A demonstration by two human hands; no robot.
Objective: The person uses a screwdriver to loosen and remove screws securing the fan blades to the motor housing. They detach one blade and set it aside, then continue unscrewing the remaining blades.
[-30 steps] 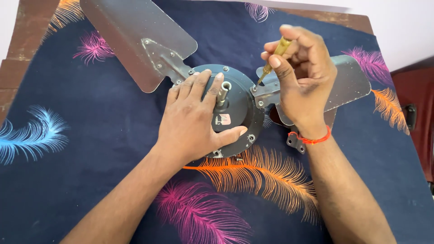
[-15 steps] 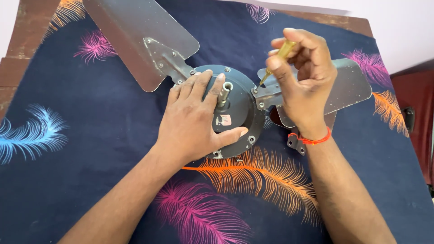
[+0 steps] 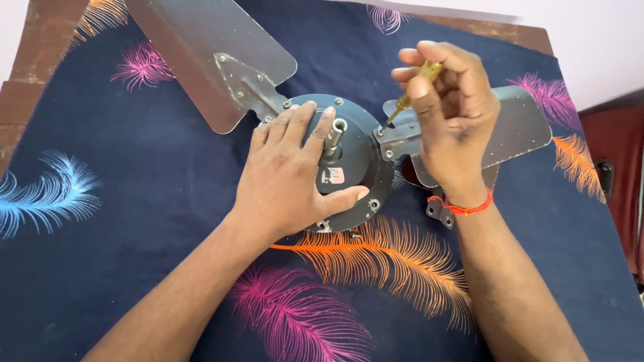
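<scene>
The ceiling fan motor housing (image 3: 352, 164), a dark round metal body, lies flat on the feather-printed cloth (image 3: 134, 221) that covers the surface. It looks heavy and rigid, unlikely to shift, though its smooth top seems slippery. The left hand (image 3: 288, 177) lies open and spread on it, palm down, fingers beside the central shaft (image 3: 333, 134). The right hand (image 3: 449, 121) is closed around a yellow-handled screwdriver (image 3: 410, 90), tip at the blade bracket (image 3: 397, 137). The thin metal blades (image 3: 201, 53) would probably flex, so the housing rim seems the safer hold.
</scene>
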